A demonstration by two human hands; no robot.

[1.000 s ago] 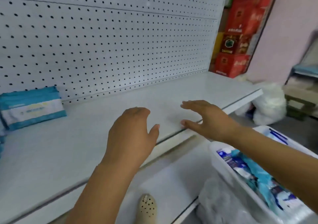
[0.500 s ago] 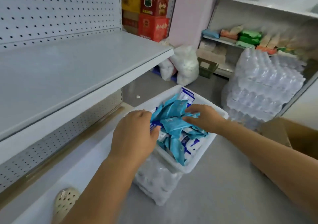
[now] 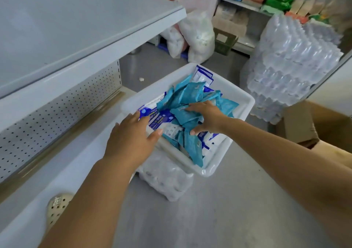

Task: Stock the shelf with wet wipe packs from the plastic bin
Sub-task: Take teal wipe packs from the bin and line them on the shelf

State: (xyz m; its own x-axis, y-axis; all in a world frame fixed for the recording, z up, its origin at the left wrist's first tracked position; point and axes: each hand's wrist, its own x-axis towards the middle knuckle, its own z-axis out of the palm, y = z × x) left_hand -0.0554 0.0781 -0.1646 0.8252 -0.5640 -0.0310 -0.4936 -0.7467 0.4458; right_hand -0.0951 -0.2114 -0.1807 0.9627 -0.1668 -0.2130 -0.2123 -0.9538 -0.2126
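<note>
A white plastic bin (image 3: pixel 245 103) holds a heap of teal wet wipe packs (image 3: pixel 192 93) and several white-and-blue packs (image 3: pixel 203 74). It rests on a shrink-wrapped bottle pack (image 3: pixel 167 181) on the floor. My right hand (image 3: pixel 207 116) lies on the heap, fingers over a teal pack (image 3: pixel 185 114) and thumb curled under its near edge. My left hand (image 3: pixel 131 135) reaches over the bin's near-left rim, its straight fingertips touching a white-and-blue pack (image 3: pixel 158 117). The white shelf (image 3: pixel 66 28) stands at the upper left with nothing visible on it.
A lower shelf board (image 3: pixel 57 171) runs along the left, with my shoe (image 3: pixel 57 207) at its edge. Stacked water bottle packs (image 3: pixel 291 57) and a cardboard box (image 3: pixel 314 125) stand to the right. White bags (image 3: pixel 196 36) sit behind the bin. The grey floor is bare in front.
Both hands left the shelf and came down into the bin as my view swung right. My right hand has since closed around a teal pack; my left has shifted onto a white-and-blue pack.
</note>
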